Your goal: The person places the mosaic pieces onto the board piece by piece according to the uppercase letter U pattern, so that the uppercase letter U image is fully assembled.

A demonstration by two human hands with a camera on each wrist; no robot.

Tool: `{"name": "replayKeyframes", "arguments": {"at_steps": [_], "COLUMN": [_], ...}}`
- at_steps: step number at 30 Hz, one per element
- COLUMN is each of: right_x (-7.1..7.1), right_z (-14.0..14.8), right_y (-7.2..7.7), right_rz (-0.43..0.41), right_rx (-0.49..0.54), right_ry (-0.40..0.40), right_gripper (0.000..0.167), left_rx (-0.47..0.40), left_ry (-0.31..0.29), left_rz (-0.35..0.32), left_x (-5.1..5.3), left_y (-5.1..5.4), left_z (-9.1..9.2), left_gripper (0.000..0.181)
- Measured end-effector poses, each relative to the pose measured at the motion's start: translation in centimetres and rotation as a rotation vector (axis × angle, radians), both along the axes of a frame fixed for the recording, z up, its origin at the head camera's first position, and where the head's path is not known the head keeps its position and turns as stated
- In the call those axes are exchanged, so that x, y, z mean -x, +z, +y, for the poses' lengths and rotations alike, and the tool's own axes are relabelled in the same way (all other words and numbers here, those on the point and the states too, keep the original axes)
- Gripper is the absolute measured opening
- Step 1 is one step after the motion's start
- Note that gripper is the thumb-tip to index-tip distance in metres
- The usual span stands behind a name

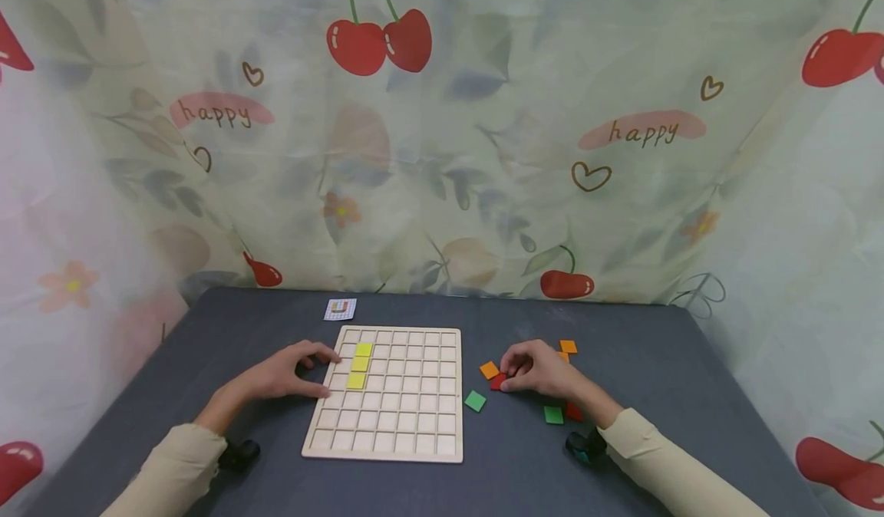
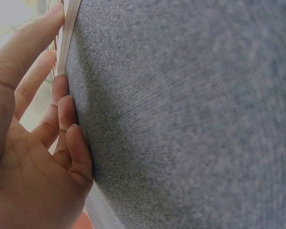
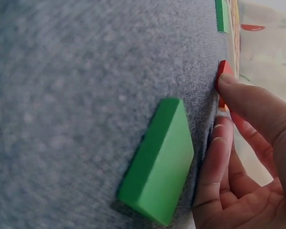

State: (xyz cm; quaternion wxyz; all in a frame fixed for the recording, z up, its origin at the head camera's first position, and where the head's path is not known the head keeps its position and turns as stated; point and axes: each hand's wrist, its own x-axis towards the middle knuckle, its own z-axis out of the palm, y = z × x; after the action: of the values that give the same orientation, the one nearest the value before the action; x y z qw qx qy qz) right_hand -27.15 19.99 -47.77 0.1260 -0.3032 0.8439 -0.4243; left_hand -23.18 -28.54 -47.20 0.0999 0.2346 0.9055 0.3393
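A pale wooden grid board (image 1: 383, 423) lies on the dark table, with three yellow tiles (image 1: 359, 364) in a column in its upper left cells. My left hand (image 1: 293, 371) rests at the board's left edge, thumb and fingertips spread along it; the left wrist view shows the thumb (image 2: 28, 45) at the rim. Right of the board, my right hand (image 1: 542, 371) pinches a red tile (image 1: 496, 382) that lies low at the table surface. In the right wrist view the thumb touches this red tile (image 3: 222, 71). An orange tile (image 1: 489, 370) lies just beside it.
One green tile (image 1: 475, 401) lies near the board's right edge, another green tile (image 1: 554, 415) below my right wrist. A second red tile (image 1: 574, 411) is partly under the forearm. An orange tile (image 1: 568, 346) lies behind the hand. A small pattern card (image 1: 341, 309) lies behind the board.
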Motion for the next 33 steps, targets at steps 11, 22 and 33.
{"name": "replayKeyframes", "arguments": {"at_steps": [11,22,33], "right_x": [-0.10,0.11,-0.32], "right_z": [0.10,0.31,0.44], "right_y": [0.15,0.25,0.94], "right_rz": [-0.050,-0.070,-0.077], "right_rx": [0.065,0.021,0.053], "right_ry": [0.042,0.069,0.094], "right_gripper": [0.014,0.007,0.010], "left_rx": [-0.009,-0.004,-0.016], "left_ry": [-0.006,0.015,0.001], "left_rz": [-0.001,-0.007,0.004], "left_x": [-0.05,0.08,-0.05], "left_y": [0.24,-0.06,-0.14], "left_z": [0.16,-0.07,-0.02], "left_gripper": [0.051,0.053,0.052]}}
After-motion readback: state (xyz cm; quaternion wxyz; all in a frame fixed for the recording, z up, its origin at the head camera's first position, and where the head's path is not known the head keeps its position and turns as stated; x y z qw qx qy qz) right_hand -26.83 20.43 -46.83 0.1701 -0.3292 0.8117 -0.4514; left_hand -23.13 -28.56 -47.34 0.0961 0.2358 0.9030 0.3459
